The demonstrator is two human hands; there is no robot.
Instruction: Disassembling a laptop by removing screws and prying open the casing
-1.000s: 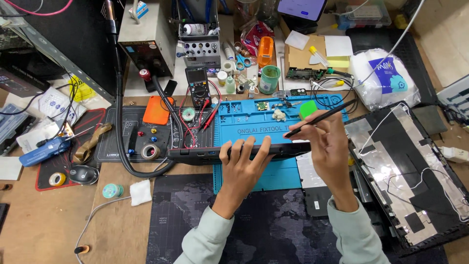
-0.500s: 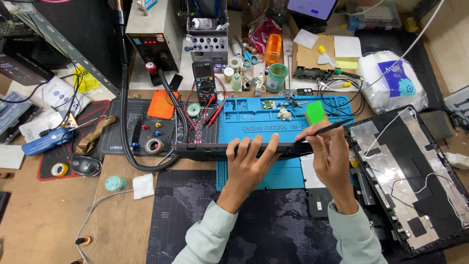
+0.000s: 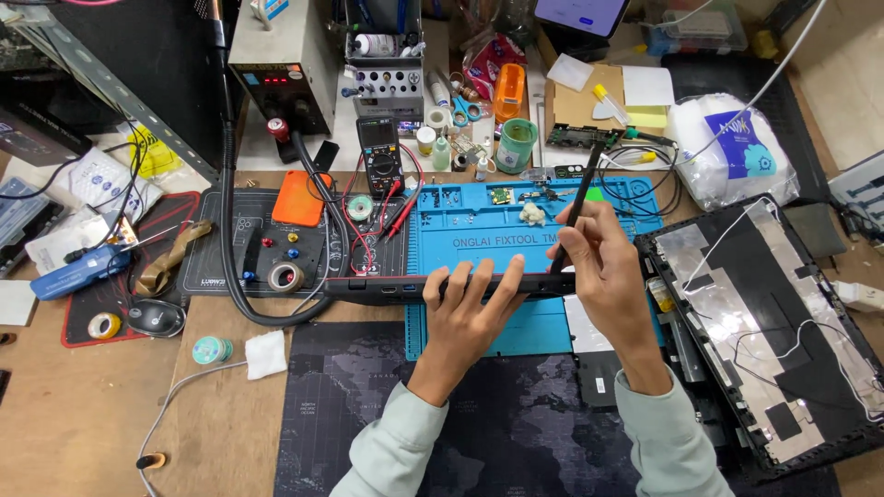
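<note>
Laptop (image 3: 387,287) seen edge-on only, its far face hidden. Left hand (image 3: 470,308) covering part of that edge; tool (image 3: 578,198) tip lost behind right hand (image 3: 603,267). Back cover (image 3: 783,340) cut off at right edge. Phone (image 3: 580,14) cropped at top. Small parts on blue mat (image 3: 479,221) too small to tell.

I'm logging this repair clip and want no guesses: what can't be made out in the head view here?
- Tip of the black tool: hidden behind the right hand and the laptop edge.
- Left hand palm side: turned away; only its fingers show over the edge.
- Small parts on the blue mat: too small to identify.
- Back cover: cut off by the bottom frame edge.
</note>
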